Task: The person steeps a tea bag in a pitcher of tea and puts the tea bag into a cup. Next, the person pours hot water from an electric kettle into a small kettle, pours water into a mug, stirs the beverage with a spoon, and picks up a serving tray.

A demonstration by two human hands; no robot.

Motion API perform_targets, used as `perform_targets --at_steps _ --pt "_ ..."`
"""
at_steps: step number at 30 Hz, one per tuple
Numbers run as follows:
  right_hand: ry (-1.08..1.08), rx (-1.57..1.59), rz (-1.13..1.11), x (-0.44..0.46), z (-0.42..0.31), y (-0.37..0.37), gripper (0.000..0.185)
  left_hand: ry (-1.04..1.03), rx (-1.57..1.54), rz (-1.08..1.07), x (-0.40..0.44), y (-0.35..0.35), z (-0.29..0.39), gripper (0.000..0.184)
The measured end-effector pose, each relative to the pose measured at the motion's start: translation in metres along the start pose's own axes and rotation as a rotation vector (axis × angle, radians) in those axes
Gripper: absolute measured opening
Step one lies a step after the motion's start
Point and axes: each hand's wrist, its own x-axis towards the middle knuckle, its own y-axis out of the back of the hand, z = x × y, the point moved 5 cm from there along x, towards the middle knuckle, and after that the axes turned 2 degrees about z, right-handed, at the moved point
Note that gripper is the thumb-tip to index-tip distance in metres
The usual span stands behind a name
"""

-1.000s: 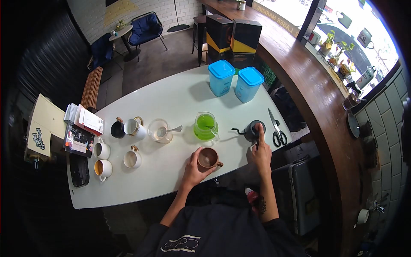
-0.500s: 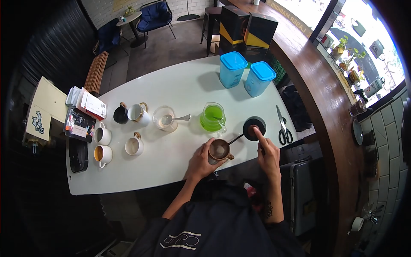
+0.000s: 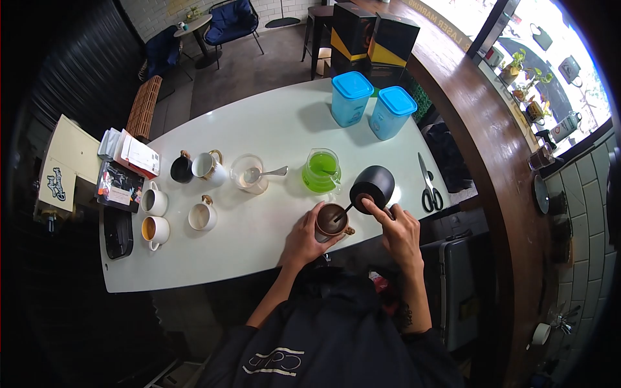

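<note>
My left hand is wrapped around a brown cup near the table's front edge. With my right hand I hold a black gooseneck kettle, a finger on its lid. The kettle is tilted toward the cup, and its thin spout reaches over the cup's opening. Whether liquid is flowing is too small to tell. Behind the cup stands a glass jug of green liquid. Black scissors lie to the right of the kettle.
A glass bowl with a spoon and several mugs, one a white mug, stand on the white table. Two blue-lidded containers are at the back. Boxes and cards sit at the left end.
My right hand has raised the kettle and tipped it left, bringing its spout over the cup. My left hand still holds the cup. The view has shifted.
</note>
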Motion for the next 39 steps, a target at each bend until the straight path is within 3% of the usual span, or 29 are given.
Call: perform_targets --at_steps 3,5,7,11,20,24,27,29,30,31,32,34,35,37,39 --pt "-0.171 0.129 -0.101 -0.004 0.013 -0.007 0.078 -0.035 -0.023 0.005 0.002 0.001 0.001 0.093" --pt "-0.387 0.565 0.047 -0.01 0.031 -0.018 0.074 -0.027 -0.032 0.0 0.001 0.003 0.003 0.094" --pt "-0.6 0.782 -0.042 -0.031 0.055 -0.04 0.074 -0.022 -0.043 0.0 0.003 0.004 0.002 0.094" --pt "-0.758 0.822 0.038 -0.056 0.074 -0.052 0.08 -0.087 -0.157 0.101 -0.006 0.005 -0.021 0.097" --pt "-0.67 0.722 0.131 -0.064 0.064 -0.059 0.082 0.136 -0.225 0.11 -0.008 0.053 -0.051 0.102" --pt "-0.705 0.644 0.119 -0.057 0.054 -0.057 0.082 0.072 -0.051 0.129 -0.017 0.065 -0.026 0.104" --pt "-0.783 0.651 0.093 -0.058 0.054 -0.063 0.078 0.033 0.05 0.199 -0.028 0.071 -0.007 0.097" --pt "-0.853 0.68 0.075 -0.058 0.051 -0.065 0.075 0.032 0.024 0.259 -0.034 0.075 0.007 0.087" --pt "-0.901 0.668 0.036 -0.056 0.048 -0.064 0.071 -0.004 0.003 0.317 -0.03 0.082 0.023 0.071" --pt "-0.92 0.654 0.024 -0.05 0.045 -0.058 0.069 -0.009 -0.009 0.317 -0.03 0.082 0.024 0.071" --pt "-0.939 0.639 0.011 -0.044 0.041 -0.052 0.068 -0.046 -0.106 0.266 -0.027 0.081 0.025 0.067" --pt "-1.029 0.267 -0.197 -0.037 0.036 -0.038 0.057 -0.085 -0.353 0.118 -0.021 0.072 0.036 0.049" --pt "-1.022 0.244 -0.192 -0.041 0.038 -0.038 0.057 -0.091 -0.376 0.126 -0.022 0.065 0.038 0.049" --pt "-0.717 0.013 0.02 -0.033 0.043 -0.029 0.049 0.126 -0.842 -0.454 -0.025 0.011 0.038 0.048" --pt "-0.714 0.013 0.047 -0.023 0.045 -0.025 0.048 0.194 -1.009 -0.705 -0.025 -0.027 0.044 0.05"
